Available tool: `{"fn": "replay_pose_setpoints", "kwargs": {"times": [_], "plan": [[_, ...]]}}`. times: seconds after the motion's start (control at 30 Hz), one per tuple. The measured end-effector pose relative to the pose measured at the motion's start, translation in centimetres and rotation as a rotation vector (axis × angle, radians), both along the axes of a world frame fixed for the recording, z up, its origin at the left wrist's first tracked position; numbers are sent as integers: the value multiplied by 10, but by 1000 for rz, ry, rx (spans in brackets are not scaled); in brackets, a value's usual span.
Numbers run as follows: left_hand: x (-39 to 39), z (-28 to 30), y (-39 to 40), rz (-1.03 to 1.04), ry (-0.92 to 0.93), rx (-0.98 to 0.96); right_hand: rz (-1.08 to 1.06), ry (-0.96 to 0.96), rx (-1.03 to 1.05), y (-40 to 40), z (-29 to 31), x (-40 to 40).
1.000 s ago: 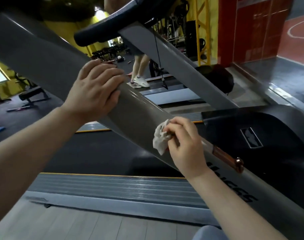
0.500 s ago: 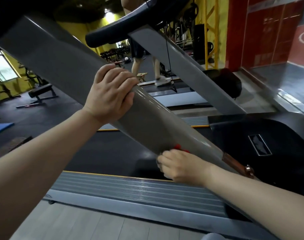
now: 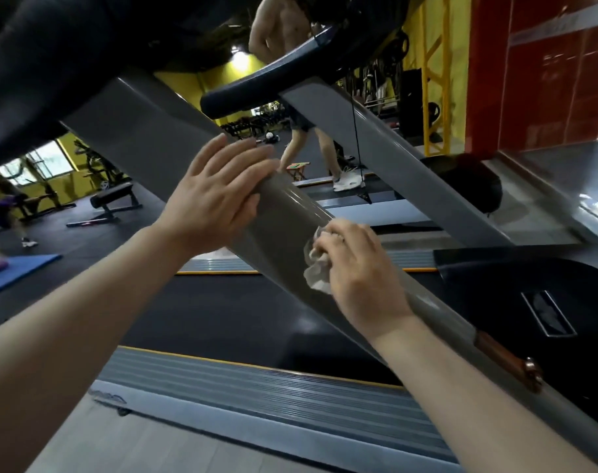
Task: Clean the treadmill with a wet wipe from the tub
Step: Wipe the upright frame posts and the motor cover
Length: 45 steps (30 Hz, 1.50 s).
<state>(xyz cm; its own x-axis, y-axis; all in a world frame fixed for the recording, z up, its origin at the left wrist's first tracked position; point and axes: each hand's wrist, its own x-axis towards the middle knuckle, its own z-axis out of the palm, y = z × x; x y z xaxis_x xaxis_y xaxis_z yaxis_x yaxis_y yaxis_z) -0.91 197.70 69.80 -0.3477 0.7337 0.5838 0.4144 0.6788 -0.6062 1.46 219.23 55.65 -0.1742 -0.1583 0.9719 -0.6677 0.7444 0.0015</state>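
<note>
mid-clean: right hand (image 3: pixel 355 268) gripped the crumpled wet wipe (image 3: pixel 316 271) on the treadmill upright (image 3: pixel 283 213) (left hand (image 3: pixel 215 196) flat, steadying); belt looked untouched.

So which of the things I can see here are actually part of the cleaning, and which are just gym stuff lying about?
Part of the job:
- wet wipe, bunched in the right hand
- grey treadmill upright, being wiped
- left hand, resting flat on the upright

Just lying about:
- weight bench
- blue mat
- small stool
- yellow rack
</note>
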Motion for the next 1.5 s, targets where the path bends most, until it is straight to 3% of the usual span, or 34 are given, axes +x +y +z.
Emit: {"fn": "replay_pose_setpoints", "kwargs": {"times": [0.13, 0.17, 0.23, 0.3, 0.37, 0.5, 0.57, 0.67, 0.7, 0.73, 0.83, 0.87, 1.0, 1.1, 1.13, 1.27, 1.33, 1.43, 1.47, 1.5], "plan": [[-7, 21, -20, 75, 63, -25, 53, -39, 444, -39, -59, -4], [-8, 26, -24, 83, 71, -14, 79, -42, 471, -37, -54, -7], [-11, 36, -34, 92, 81, 48, 70, 17, 321, -33, -16, -11], [-13, 46, -44, 98, 80, 113, 30, 54, 12, -33, 24, -12], [-14, 53, -53, 112, 91, 153, 13, 54, -63, -46, 23, -14], [-16, 59, -62, 138, 88, 175, -6, 44, 452, -73, -26, -17], [-15, 62, -65, 142, 84, 135, 52, 71, 355, -68, 9, -21], [-13, 68, -70, 134, 93, 106, 68, 87, -83, -70, 80, -26], [-12, 71, -72, 131, 102, 95, 55, 90, -95, -77, 85, -29], [-11, 74, -73, 130, 113, 81, 45, 110, 6, -87, 76, -32], [-6, 83, -77, 129, 143, 36, -26, 155, 652, -105, 27, -35], [-4, 87, -80, 127, 156, 11, -39, 141, 695, -104, 27, -37], [4, 106, -91, 108, 255, -65, 95, 136, 160, -95, 110, -36], [7, 123, -97, 90, 372, -65, 85, 176, 75, -86, 140, -44], [8, 129, -101, 87, 398, -55, 69, 185, 146, -91, 131, -47], [5, 149, -111, 148, 354, 128, -29, 280, 806, -127, 86, -55], [1, 153, -117, 188, 312, 260, 6, 316, 700, -132, 121, -59], [-12, 151, -135, 242, 213, 401, 8, 190, 211, -140, 182, -52], [-17, 147, -143, 257, 176, 434, 11, 166, 166, -149, 182, -52], [-23, 140, -150, 260, 152, 461, 20, 189, 268, -161, 171, -53]]}}
